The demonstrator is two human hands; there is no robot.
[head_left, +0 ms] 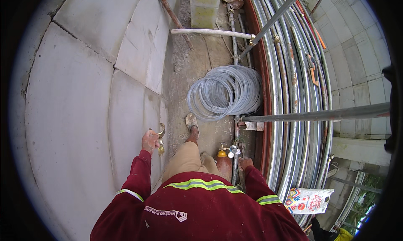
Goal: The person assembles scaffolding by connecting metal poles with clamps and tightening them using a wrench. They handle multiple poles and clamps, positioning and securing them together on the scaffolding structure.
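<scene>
Hands apart: L hand (150, 141) clamps brass torch (160, 138), R hand (245, 163) grips scaffold pole (235, 157) nr gas cylinder (223, 162).

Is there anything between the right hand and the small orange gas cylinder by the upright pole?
Nothing visible separates them. The right hand grips the upright pole right beside the orange gas cylinder, whose brass valve and gauges sit just above. The left hand holds a brass torch by the wall.

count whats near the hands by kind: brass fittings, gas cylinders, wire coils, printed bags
brass fitting, in the left hand: 1
gas cylinder, beside the right hand: 1
wire coil: 1
printed bag: 1
total: 4
</scene>
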